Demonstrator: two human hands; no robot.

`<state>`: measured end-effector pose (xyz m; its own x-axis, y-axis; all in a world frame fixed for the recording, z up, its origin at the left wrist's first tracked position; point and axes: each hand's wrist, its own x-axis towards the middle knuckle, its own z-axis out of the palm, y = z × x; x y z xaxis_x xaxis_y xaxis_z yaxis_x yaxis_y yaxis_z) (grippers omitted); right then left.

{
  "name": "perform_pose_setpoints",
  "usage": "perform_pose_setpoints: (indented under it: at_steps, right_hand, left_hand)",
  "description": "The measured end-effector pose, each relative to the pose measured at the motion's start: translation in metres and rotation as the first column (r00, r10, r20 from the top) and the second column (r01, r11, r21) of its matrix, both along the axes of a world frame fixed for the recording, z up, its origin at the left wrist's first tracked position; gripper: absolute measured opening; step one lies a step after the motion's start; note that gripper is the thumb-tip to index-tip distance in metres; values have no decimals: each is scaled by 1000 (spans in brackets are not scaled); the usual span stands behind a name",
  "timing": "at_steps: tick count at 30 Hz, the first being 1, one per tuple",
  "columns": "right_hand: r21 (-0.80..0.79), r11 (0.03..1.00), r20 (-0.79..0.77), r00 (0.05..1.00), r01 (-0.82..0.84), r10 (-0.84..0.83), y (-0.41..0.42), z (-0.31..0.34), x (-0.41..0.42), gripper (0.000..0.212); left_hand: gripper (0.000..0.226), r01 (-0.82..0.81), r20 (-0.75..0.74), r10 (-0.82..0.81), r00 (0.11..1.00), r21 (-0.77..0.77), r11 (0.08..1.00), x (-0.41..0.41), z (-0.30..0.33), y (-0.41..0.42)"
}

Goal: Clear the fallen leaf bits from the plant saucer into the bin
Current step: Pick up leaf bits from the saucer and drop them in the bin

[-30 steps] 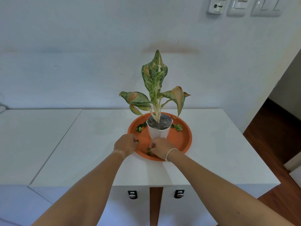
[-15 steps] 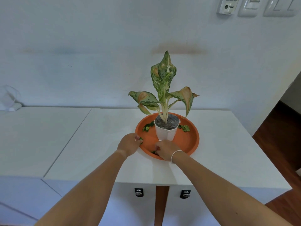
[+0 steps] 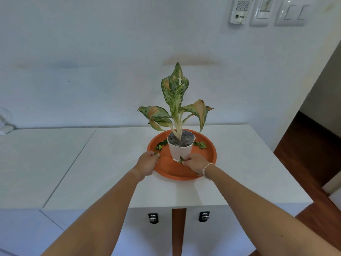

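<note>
An orange plant saucer [image 3: 208,154] sits on a white cabinet top and carries a white pot [image 3: 180,149] with a speckled green plant [image 3: 175,100]. Green leaf bits lie in the saucer left of the pot [image 3: 160,145] and right of it [image 3: 200,144]. My left hand [image 3: 146,163] rests at the saucer's left rim, fingers pinched on a small leaf bit. My right hand [image 3: 194,162] is in front of the pot, fingers closed on leaf bits [image 3: 181,159]. No bin is in view.
The white cabinet top [image 3: 110,163] runs left as a second panel [image 3: 36,159]. Two knobs [image 3: 153,218] sit on the cabinet front. A wall stands close behind, with a keypad and switches [image 3: 262,10] at the top right. Brown floor [image 3: 310,154] lies to the right.
My right hand has lifted slightly from the saucer floor with leaf bits pinched in its fingers. My left hand has stayed at the left rim. The camera has shifted a little.
</note>
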<state>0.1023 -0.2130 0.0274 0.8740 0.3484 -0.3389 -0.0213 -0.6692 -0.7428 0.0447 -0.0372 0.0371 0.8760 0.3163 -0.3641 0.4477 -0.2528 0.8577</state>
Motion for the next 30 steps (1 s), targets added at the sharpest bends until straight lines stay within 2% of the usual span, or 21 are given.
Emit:
perform_pose_setpoints:
  at_steps: [2, 4, 6, 10, 12, 16, 22, 27, 30]
  right_hand:
    - [149, 982, -158, 983, 119, -95, -9, 4, -2, 22]
    - [315, 917, -305, 941, 246, -148, -19, 3, -4, 28]
    - [443, 815, -423, 889, 373, -177, -28, -1, -7, 32]
    - [575, 590, -588, 788, 567, -184, -46, -4, -15, 26]
    - [613, 515, -613, 772, 599, -169, -56, -5, -19, 24]
    - [637, 427, -634, 751, 642, -184, -76, -7, -29, 26]
    - [644, 285, -632, 704, 710, -324, -117, -14, -40, 34]
    - [656, 165, -647, 662, 736, -379, -163, -24, -50, 35]
    - [656, 103, -666, 639, 747, -385, -200, -27, -60, 32]
  left_hand:
    - [30, -7, -27, 4, 1000, -99, 995, 1, 1, -5]
    - [24, -43, -45, 34, 998, -206, 978, 1, 2, -11]
    - [22, -58, -33, 52, 998, -271, 961, 1, 4, -18]
    - [30, -27, -2, 27, 1000, -314, 949, 0, 5, -37]
    - [28, 3, 8, -1, 1000, -333, 943, 0, 4, -47]
    - [25, 95, 39, -86, 995, -380, 920, 3, -2, -69]
    - [26, 250, 86, -235, 968, -390, 886, 13, -6, -118]
    - [42, 380, 92, -378, 921, -416, 826, 21, -10, -171]
    - [43, 423, 64, -443, 894, -444, 790, 24, -13, -210]
